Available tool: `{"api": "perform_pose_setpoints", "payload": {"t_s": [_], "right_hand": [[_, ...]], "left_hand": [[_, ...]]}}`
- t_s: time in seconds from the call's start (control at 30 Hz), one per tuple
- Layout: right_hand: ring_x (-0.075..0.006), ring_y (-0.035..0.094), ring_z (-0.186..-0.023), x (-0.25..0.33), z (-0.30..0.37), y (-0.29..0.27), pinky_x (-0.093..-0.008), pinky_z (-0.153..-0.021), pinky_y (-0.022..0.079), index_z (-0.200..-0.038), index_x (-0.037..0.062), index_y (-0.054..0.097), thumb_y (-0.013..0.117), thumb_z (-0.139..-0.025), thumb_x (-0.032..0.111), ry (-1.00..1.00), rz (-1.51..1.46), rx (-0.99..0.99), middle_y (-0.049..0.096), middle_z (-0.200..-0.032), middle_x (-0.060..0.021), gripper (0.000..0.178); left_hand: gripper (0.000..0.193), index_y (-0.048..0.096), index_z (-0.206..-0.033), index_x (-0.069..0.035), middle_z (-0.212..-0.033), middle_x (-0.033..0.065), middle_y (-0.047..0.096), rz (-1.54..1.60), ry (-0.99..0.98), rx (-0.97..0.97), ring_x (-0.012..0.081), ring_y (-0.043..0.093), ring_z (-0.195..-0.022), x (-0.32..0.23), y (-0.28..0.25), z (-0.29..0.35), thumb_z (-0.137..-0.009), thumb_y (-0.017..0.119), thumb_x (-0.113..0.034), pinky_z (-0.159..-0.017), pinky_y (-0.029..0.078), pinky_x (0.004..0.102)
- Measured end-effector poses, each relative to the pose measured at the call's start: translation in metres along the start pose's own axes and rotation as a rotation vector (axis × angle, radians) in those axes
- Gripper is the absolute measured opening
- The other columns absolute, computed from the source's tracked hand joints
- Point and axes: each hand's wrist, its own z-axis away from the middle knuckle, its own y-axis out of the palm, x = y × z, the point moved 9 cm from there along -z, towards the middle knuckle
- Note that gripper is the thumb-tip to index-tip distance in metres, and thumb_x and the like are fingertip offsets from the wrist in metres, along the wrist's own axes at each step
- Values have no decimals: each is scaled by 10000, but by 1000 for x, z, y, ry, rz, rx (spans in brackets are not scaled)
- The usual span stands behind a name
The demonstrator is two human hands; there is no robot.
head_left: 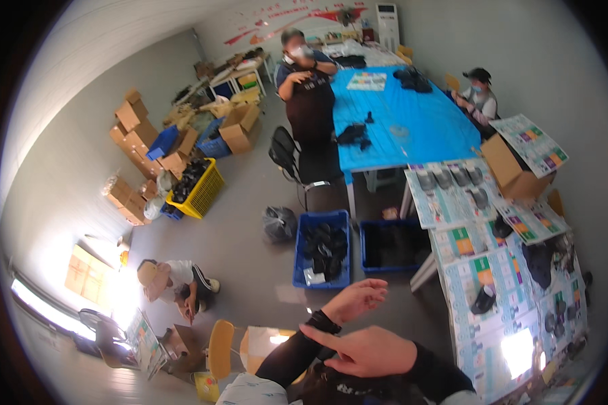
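Note:
My left hand (357, 301) reaches up and to the right above the floor, its fingers loosely bent and apart, holding nothing. A black sleeve (294, 349) covers that forearm, with a black band (324, 320) at the wrist. My right hand (378, 352) lies across in front of the left wrist. Its index finger stretches left over the black sleeve, and its thumb sits lower, apart from the index finger. The other right fingers are folded out of sight. Just beyond my hands stands a blue crate (350, 256) of black items, with a small pale packet (313, 276) in it.
A second blue crate (363, 253) stands beside it, near a grey bag (279, 224). Right is a table covered in printed sheets (466, 331) with dark pieces. A blue-covered table (412, 128) stands ahead. A standing person (307, 94), a seated person (479, 98) and a crouching person (182, 283) are around.

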Motion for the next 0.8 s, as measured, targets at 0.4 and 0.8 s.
{"api": "perform_pose_setpoints", "payload": {"t_s": [0.4,0.8], "right_hand": [[-181,539,-1133,-81,116,-92,-351,-924,524,-1286,66,497,584,-784,-194,64,-958,-1160,495,-1192,-58,572],[-150,665,-908,-99,11,35,-304,-886,534,-1600,55,301,558,-1061,149,235,-922,-50,687,-1011,-64,605]], "left_hand": [[304,565,-1327,-54,-1224,85,661,263,154,-95,186,640,-1118,8,-53,61,-1041,586,-154,-980,512,356],[316,569,-1308,-42,-1173,97,664,95,84,-127,209,644,-1028,50,-122,31,-1024,590,-179,-946,529,354]]}}
